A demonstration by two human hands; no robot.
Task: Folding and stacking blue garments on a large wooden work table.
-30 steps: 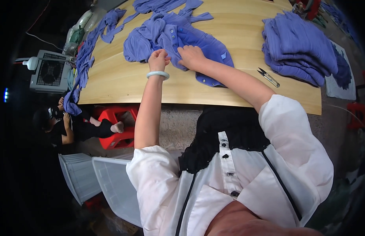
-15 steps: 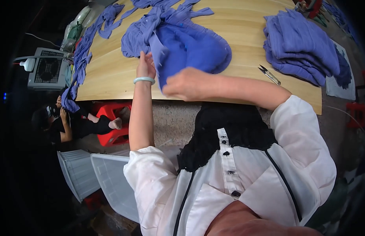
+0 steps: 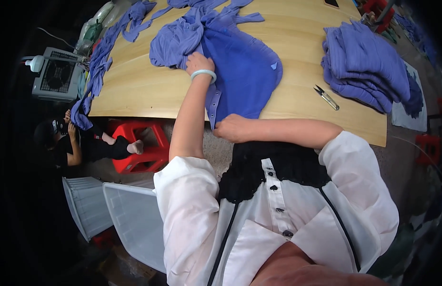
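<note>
A blue-purple garment (image 3: 245, 78) lies spread on the wooden table in front of me, bunched on its far left side. Down its near left edge runs a button band (image 3: 214, 101) dotted with small round buttons or eyelets. My left hand (image 3: 200, 66), a pale bangle at its wrist, is closed on the cloth at the upper end of this band. At the lower end, just over the table's front edge, my right hand (image 3: 234, 127) pinches the corner of the garment. The band stretches between both hands. My fingertips are partly hidden.
Thread snips (image 3: 327, 97) lie right of the garment, before a folded stack of blue-purple cloth (image 3: 364, 66). More cloth (image 3: 99, 62) trails over the table's (image 3: 135, 90) left edge. A seated person (image 3: 71, 148), red stool (image 3: 149, 148) and white bin (image 3: 135, 224) are at left.
My left hand has moved right and onto the cloth. My right hand has come down toward me with the corner, drawing the band longer and the garment flatter.
</note>
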